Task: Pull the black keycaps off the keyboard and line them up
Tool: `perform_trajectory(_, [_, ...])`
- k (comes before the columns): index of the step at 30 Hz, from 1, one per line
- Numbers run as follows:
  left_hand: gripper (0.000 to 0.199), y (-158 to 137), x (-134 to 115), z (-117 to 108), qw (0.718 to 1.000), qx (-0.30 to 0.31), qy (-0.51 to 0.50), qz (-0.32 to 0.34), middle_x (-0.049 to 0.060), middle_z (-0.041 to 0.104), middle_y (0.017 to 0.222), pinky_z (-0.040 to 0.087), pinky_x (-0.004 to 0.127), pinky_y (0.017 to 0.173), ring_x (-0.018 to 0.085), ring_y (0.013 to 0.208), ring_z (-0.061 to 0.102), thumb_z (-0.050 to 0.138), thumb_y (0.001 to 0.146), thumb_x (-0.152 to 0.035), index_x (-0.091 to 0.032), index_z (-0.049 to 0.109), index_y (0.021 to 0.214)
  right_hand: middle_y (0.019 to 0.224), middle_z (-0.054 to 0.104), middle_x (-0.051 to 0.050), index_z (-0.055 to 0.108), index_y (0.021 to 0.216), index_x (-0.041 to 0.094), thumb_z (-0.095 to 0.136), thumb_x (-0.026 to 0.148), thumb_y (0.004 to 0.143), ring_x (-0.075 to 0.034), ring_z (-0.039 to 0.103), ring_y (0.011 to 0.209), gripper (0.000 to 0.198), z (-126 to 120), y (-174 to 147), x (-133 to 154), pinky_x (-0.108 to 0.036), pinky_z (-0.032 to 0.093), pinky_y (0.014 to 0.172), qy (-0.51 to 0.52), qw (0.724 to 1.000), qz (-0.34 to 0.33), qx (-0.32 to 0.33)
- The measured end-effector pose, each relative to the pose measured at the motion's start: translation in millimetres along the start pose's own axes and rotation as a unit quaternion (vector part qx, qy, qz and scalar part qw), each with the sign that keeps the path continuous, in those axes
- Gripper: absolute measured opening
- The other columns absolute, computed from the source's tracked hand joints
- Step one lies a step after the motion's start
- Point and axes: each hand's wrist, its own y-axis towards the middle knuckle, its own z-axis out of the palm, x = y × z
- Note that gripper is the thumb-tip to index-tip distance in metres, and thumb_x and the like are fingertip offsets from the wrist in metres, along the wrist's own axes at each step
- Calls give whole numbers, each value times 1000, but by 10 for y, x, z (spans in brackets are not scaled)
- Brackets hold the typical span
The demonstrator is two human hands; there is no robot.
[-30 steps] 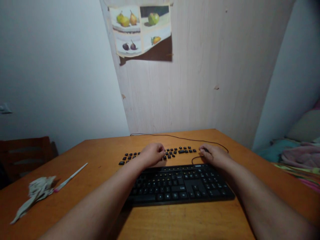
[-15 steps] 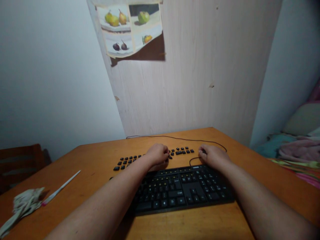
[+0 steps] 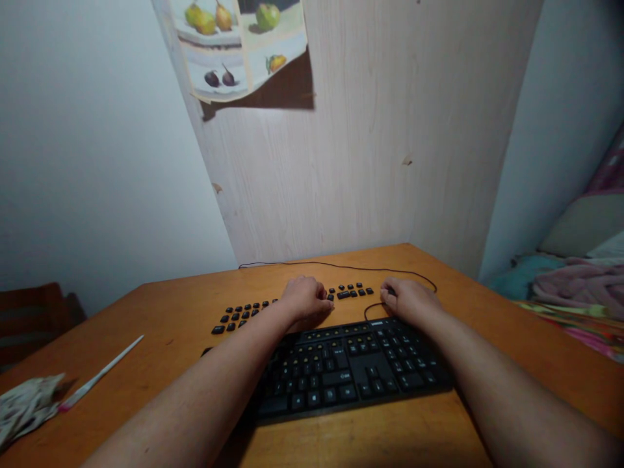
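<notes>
A black keyboard (image 3: 336,377) lies on the wooden table below both hands, with several keys gone from its upper rows. My left hand (image 3: 305,300) reaches across it to the loose black keycaps behind. Its fingers are curled, thumb and fingertips a little apart, right beside a keycap (image 3: 330,297); what lies under the thumb is hidden. To the right, past the keyboard's back edge, my right hand (image 3: 412,300) is closed, with a small black piece (image 3: 391,290) showing at its fingertips. More loose keycaps (image 3: 235,316) lie in rows left of my left wrist.
A black cable (image 3: 312,262) runs along the table's (image 3: 170,302) back edge and loops by my right hand. At the left lie a thin white stick (image 3: 107,369) and a crumpled cloth (image 3: 29,406). A wooden chair (image 3: 36,318) and a pile of bedding (image 3: 570,286) flank the table.
The view has shifted slightly, so most things sit further left. My left thumb has stretched forward over the spot of a small keycap; my right hand stays closed in about the same place.
</notes>
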Motion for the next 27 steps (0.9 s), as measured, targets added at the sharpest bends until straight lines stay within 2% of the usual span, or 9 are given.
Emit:
perform_trajectory(5, [37,-19,-49,-7,999,-8,41,14,9,69,85,42,38,82,29,93,57,61,71,-56,-25,76,85,88,71,-6,70,96,28,50,42,87,-23,61,78,26,-11,-5,9,-29,32,57,0,1000,4,1])
perform_trajectory(11, [31,-14,-89,9,997,-12,69,29,11,68,89,39,43,85,31,94,54,59,73,-46,-24,76,86,89,71,-6,70,96,28,50,43,87,-22,61,76,26,-30,-10,17,-29,31,56,3,1000,8,-2])
perform_trajectory(22, [26,-61,-81,95,1000,-6,14,21,6,68,93,37,41,86,29,97,53,59,76,-48,-33,75,90,85,71,-6,70,94,28,51,42,87,-21,60,75,25,-33,-11,18,-28,29,55,11,1000,-2,-15])
perform_trajectory(27, [29,-109,-68,95,999,-9,22,22,7,67,96,37,41,88,28,98,53,59,77,-50,-31,75,92,86,71,-5,70,92,28,50,42,87,-21,60,73,24,-46,-21,30,-28,28,54,11,1000,2,-14])
